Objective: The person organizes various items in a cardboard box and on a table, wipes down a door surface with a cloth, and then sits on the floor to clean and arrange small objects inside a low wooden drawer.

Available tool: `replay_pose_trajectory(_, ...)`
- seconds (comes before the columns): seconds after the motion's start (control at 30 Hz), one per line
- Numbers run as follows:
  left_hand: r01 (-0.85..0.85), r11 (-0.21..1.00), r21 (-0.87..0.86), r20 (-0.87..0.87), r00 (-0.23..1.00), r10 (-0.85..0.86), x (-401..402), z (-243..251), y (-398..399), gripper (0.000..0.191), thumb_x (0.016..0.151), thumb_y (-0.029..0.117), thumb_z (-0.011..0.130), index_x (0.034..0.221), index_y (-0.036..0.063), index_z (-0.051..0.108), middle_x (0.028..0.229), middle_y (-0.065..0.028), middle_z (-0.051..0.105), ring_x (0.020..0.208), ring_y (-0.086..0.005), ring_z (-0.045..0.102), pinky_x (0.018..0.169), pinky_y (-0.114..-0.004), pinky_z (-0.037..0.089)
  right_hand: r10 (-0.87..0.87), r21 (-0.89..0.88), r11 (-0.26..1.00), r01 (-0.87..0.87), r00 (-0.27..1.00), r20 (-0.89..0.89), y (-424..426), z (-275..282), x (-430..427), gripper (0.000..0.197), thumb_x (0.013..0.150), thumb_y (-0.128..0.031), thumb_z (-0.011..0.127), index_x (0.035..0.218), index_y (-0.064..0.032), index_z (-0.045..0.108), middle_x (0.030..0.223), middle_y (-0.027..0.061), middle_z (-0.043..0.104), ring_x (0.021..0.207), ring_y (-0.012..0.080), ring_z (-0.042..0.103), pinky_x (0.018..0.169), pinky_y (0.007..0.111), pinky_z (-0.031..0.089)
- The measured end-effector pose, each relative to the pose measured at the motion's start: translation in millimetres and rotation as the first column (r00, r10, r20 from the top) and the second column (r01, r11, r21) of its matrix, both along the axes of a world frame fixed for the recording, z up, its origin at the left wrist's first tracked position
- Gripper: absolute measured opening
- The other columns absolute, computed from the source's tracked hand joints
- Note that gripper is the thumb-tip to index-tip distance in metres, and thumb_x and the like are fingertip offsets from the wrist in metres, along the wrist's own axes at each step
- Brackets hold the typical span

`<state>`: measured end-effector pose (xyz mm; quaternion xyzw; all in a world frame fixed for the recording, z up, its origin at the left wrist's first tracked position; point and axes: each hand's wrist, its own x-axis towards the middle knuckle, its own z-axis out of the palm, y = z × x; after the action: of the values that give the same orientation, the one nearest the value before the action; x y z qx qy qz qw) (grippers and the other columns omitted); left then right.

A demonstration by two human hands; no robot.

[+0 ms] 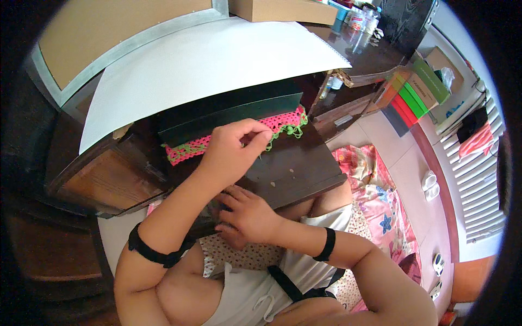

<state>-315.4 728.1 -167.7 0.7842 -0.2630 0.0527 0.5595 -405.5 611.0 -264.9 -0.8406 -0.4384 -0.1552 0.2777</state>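
My left hand [238,150] is above a dark wooden board [301,163], in front of a pink and green crocheted strip [285,120]. Its thumb and index finger meet in a pinch; whether something thin is between them cannot be made out. Behind the hand, a long black box [232,116] stands along the strip, which shows at the box's front edge and is partly hidden by my hand. Lower down, my right hand [251,216] is at the board's near edge, palm down with fingers apart. Nothing shows in it, though its fingertips blur against dark surfaces.
A large white sheet [212,61] covers the dark desktop above the box. Cabinet doors flank the recess, the left one [110,179] and the right one [346,112]. Small pale flecks [273,184] dot the board. Patterned bedding [379,212] and white shoes [430,185] lie to the right.
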Motion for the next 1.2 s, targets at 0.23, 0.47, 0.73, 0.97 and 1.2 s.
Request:
replay_pose_trajectory(0.23,-0.105,0.992,-0.063,-0.124,0.988,0.097,4.5,11.5,21.6,0.017,0.095,0.016,0.066,0.099,0.0001,0.070,0.079,-0.0034,0.068,0.072,-0.0084,0.061,0.067,-0.025,0.050,-0.404,-0.058,0.912,0.406,0.914,0.041,-112.2,8.7,13.5,0.030,0.080,-0.029,0.076,0.102,-0.0095,0.072,0.124,0.0163,0.062,0.119,0.0377,0.057,0.102,0.049,0.046)
replay_pose_trajectory(0.47,-0.177,0.979,-0.103,-0.143,0.976,0.162,9.0,18.5,47.0,0.018,0.096,0.017,0.065,0.100,0.0001,0.069,0.078,-0.0027,0.066,0.072,-0.0080,0.061,0.067,-0.024,0.050,-0.675,-0.134,0.723,0.678,0.734,0.074,-160.4,0.8,9.2,0.035,0.092,-0.034,0.067,0.114,-0.0065,0.069,0.132,0.0202,0.058,0.126,0.0394,0.053,0.100,0.047,0.048)
replay_pose_trajectory(0.73,-0.176,0.971,-0.159,-0.212,0.967,0.141,7.8,0.8,47.2,0.018,0.096,0.018,0.065,0.100,0.0009,0.069,0.078,-0.0018,0.066,0.071,-0.0086,0.060,0.067,-0.025,0.050,-0.454,-0.095,0.887,0.451,0.891,-0.008,-65.8,4.1,16.8,0.036,0.090,-0.030,0.069,0.113,-0.0025,0.067,0.130,0.0227,0.058,0.127,0.0432,0.050,0.104,0.050,0.044)
replay_pose_trajectory(0.97,-0.212,0.968,-0.131,-0.239,0.955,0.177,-4.4,-1.7,68.1,0.018,0.097,0.017,0.064,0.101,-0.0003,0.068,0.079,-0.0027,0.066,0.072,-0.0090,0.060,0.068,-0.025,0.050,0.099,-0.029,0.994,-0.104,0.985,-0.142,33.8,10.4,4.9,0.041,0.087,-0.030,0.070,0.116,-0.0023,0.064,0.131,0.0204,0.056,0.131,0.0450,0.044,0.110,0.053,0.038)
replay_pose_trajectory(1.2,-0.315,0.937,-0.152,-0.270,0.925,0.267,-8.0,-11.5,99.0,0.019,0.096,0.016,0.065,0.101,-0.0015,0.068,0.079,-0.0040,0.067,0.074,-0.0090,0.061,0.068,-0.024,0.050,0.141,-0.022,0.989,-0.145,0.980,-0.137,16.1,6.8,18.3,0.026,0.085,-0.020,0.068,0.105,-0.0045,0.065,0.127,0.0152,0.060,0.126,0.0411,0.050,0.106,0.052,0.042)
